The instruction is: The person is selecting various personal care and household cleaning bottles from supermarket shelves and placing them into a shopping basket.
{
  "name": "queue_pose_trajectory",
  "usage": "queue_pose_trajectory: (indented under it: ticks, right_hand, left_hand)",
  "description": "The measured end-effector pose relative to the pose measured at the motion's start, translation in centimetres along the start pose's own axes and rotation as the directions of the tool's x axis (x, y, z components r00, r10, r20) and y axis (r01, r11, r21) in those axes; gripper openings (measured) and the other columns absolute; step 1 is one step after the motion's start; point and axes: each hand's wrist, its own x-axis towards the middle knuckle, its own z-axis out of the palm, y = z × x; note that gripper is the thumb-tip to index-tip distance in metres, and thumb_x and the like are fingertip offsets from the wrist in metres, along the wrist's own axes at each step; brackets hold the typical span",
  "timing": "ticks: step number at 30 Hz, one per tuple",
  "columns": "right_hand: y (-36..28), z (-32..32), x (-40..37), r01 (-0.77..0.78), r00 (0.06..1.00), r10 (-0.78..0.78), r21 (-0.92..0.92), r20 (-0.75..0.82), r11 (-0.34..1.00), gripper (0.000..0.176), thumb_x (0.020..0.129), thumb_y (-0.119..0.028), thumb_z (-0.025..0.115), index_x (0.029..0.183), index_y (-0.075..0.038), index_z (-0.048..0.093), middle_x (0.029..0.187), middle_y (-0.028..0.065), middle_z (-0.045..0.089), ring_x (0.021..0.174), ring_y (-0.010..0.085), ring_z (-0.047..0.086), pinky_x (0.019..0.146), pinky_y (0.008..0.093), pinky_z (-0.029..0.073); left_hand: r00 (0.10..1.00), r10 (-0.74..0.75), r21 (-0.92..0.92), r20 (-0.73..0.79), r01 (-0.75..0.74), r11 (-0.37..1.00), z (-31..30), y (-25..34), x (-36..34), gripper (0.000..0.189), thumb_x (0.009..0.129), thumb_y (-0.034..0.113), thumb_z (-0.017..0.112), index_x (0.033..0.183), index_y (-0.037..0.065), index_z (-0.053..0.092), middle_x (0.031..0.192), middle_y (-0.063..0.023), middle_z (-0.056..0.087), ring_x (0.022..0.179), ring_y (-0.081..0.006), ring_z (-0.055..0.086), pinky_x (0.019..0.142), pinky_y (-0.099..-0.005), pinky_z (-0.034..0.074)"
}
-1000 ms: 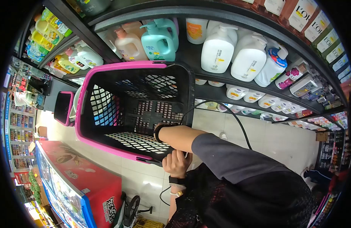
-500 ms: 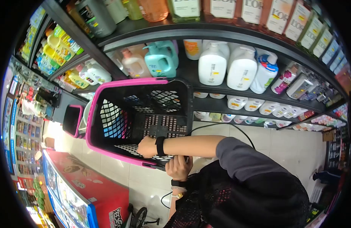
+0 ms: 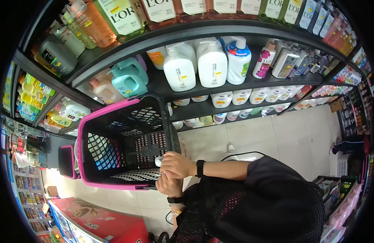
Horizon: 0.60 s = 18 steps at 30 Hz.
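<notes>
A black mesh shopping basket [image 3: 167, 117] with a pink rim tilts toward me, and I can see down into it. At its near corner, my left hand [image 3: 169, 184] is closed on the basket's edge. Just above, partly overlapping it, my right hand [image 3: 176, 165] is closed with the fingers curled. A small white piece [image 3: 158, 161] sticks out at its fingertips; its kind I cannot make out. Both wrists wear black bands. The rest of whatever the right hand grips is hidden by the fingers.
Shelves [image 3: 243, 29] hold several white pump bottles [image 3: 179, 69], a turquoise jug-shaped bottle [image 3: 130, 79] and smaller bottles. A red chest freezer [image 3: 110, 224] stands at lower left. Behind the basket is another pink-edged basket [image 3: 67, 162]. A black cable [image 3: 243, 153] runs near my arm.
My right hand has come out of the basket's inside to its near edge, beside my left hand, and a white piece shows at its fingers. The whole view has shifted, with the basket further left.
</notes>
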Motion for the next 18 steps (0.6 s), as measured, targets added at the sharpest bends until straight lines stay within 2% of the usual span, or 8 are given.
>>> queue_pose_trajectory:
  ticks: [8,10,11,13,14,16,18]
  right_hand:
    - [0.1,0.3,-0.6,0.019,0.999,-0.020,-0.003,-0.029,1.000,0.015,0.081,-0.017,0.051,0.077,-0.006,0.059,0.077,0.0055,0.057,0.080,0.0224,0.053,0.088,0.0380,0.038]
    - [0.1,0.3,-0.9,-0.034,0.998,0.034,-0.006,-0.044,0.999,0.016,0.082,-0.018,0.051,0.081,-0.006,0.061,0.084,0.0047,0.060,0.088,0.0215,0.054,0.096,0.0399,0.036]
    - [0.0,0.3,-1.1,-0.042,0.998,0.042,-0.008,-0.052,0.999,0.016,0.082,-0.018,0.051,0.081,-0.006,0.061,0.084,0.0047,0.060,0.088,0.0215,0.054,0.096,0.0399,0.036]
    - [-0.1,0.2,-1.8,-0.094,0.995,0.093,-0.010,-0.035,0.996,0.021,0.083,-0.020,0.051,0.095,-0.007,0.062,0.100,0.0045,0.061,0.105,0.0210,0.051,0.104,0.0427,0.030]
    - [-0.2,0.2,-2.2,-0.107,0.993,0.106,-0.015,-0.045,0.994,0.021,0.083,-0.020,0.051,0.095,-0.007,0.062,0.100,0.0045,0.061,0.105,0.0210,0.051,0.104,0.0427,0.030]
    - [-0.1,0.1,-3.1,-0.128,0.992,0.128,-0.059,-0.010,0.990,0.033,0.082,-0.019,0.053,0.113,-0.009,0.057,0.120,0.0048,0.054,0.120,0.0215,0.044,0.107,0.0445,0.026]
    - [-0.1,-0.4,-4.2,-0.133,0.991,0.133,-0.085,-0.008,0.987,0.039,0.082,-0.018,0.055,0.119,-0.009,0.053,0.127,0.0051,0.050,0.123,0.0221,0.041,0.107,0.0449,0.026]
  left_hand:
    - [1.000,0.016,0.004,0.008,-0.016,1.000,-0.1,0.0,-0.4,0.023,0.076,0.025,0.059,0.068,0.009,0.046,0.059,-0.0033,0.047,0.050,-0.0231,0.047,0.048,-0.0343,0.035]
    - [0.999,-0.009,0.016,0.049,0.009,1.000,-0.2,0.1,-0.4,0.021,0.069,0.022,0.066,0.070,0.009,0.050,0.060,-0.0029,0.048,0.053,-0.0252,0.049,0.051,-0.0358,0.037]
    - [0.999,0.001,0.012,0.054,-0.001,1.000,-0.1,0.1,-0.4,0.021,0.069,0.022,0.066,0.070,0.009,0.050,0.060,-0.0029,0.048,0.053,-0.0252,0.049,0.051,-0.0358,0.037]
    - [0.997,0.017,0.042,0.072,-0.020,0.999,0.0,0.0,-0.5,0.022,0.079,0.026,0.056,0.070,0.007,0.049,0.062,-0.0032,0.050,0.053,-0.0239,0.049,0.050,-0.0355,0.036]
    - [0.996,0.031,0.034,0.079,-0.034,0.999,0.0,0.0,-0.5,0.022,0.079,0.026,0.056,0.070,0.007,0.049,0.062,-0.0032,0.050,0.053,-0.0239,0.049,0.050,-0.0355,0.036]
    - [0.994,-0.012,0.022,0.111,0.010,1.000,-0.2,0.2,-0.3,0.022,0.078,0.027,0.056,0.080,0.005,0.056,0.069,-0.0044,0.056,0.056,-0.0244,0.052,0.052,-0.0360,0.038]
    - [0.992,-0.009,0.009,0.125,0.008,1.000,-0.6,0.5,0.1,0.024,0.079,0.027,0.055,0.086,0.004,0.058,0.072,-0.0053,0.059,0.058,-0.0248,0.053,0.054,-0.0359,0.038]
